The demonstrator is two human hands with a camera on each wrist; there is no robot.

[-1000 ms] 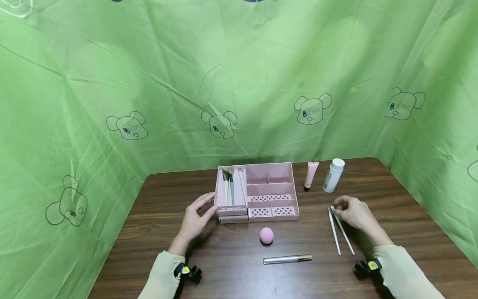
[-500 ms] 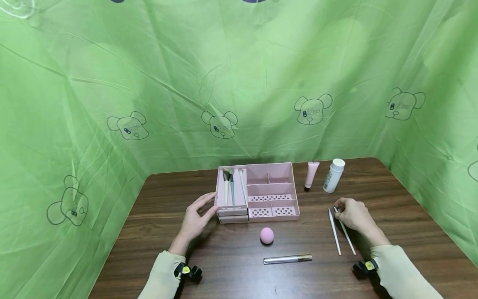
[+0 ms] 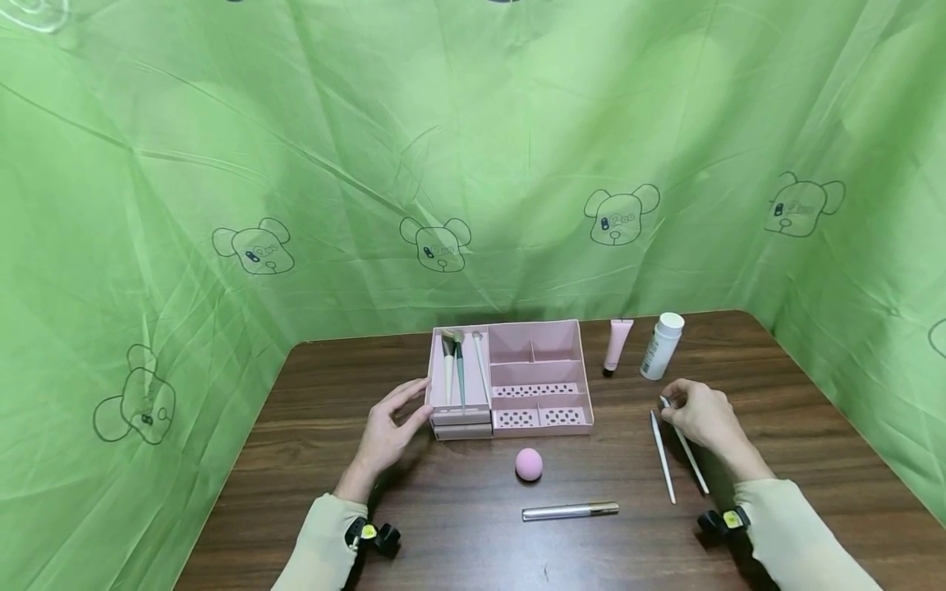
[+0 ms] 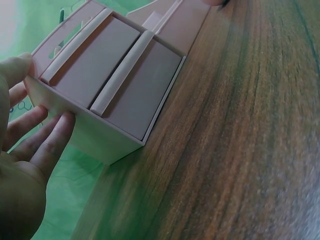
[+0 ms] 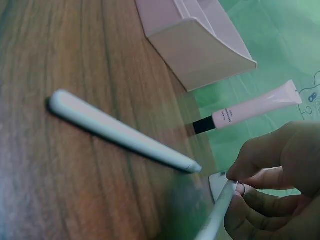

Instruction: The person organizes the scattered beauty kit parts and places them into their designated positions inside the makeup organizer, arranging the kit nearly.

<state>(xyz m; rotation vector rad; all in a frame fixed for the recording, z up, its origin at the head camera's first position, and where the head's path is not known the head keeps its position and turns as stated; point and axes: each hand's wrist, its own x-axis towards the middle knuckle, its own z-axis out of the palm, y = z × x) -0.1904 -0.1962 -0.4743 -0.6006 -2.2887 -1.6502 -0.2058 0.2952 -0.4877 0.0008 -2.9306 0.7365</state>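
Note:
My right hand point(image 3: 702, 420) pinches the upper end of a slim white stylus pen point(image 5: 216, 216) between thumb and fingertips. Its lower end is slightly raised over the table, with a shadow beside it. A second white stylus point(image 5: 125, 132) with a tapered tip lies just left of it on the wood. My left hand point(image 3: 388, 433) rests against the left side of a pink desktop organizer point(image 4: 102, 132), thumb at the front top corner and fingers extended along the wall. Brushes point(image 3: 460, 373) lie in the organizer's left top tray, above two closed drawers point(image 4: 140, 90).
Behind the right hand stand a pink tube point(image 3: 617, 345), black cap down, and a white bottle point(image 3: 660, 349). In front of the organizer are a pink ball point(image 3: 528, 465) and a silver pen-like tube point(image 3: 569, 511). A green printed curtain point(image 3: 510, 164) closes off the table's back.
The right hand has taken hold of the right-hand stylus and lifted it a little, its lower end shifting up and right. The left hand stays in place at the organizer.

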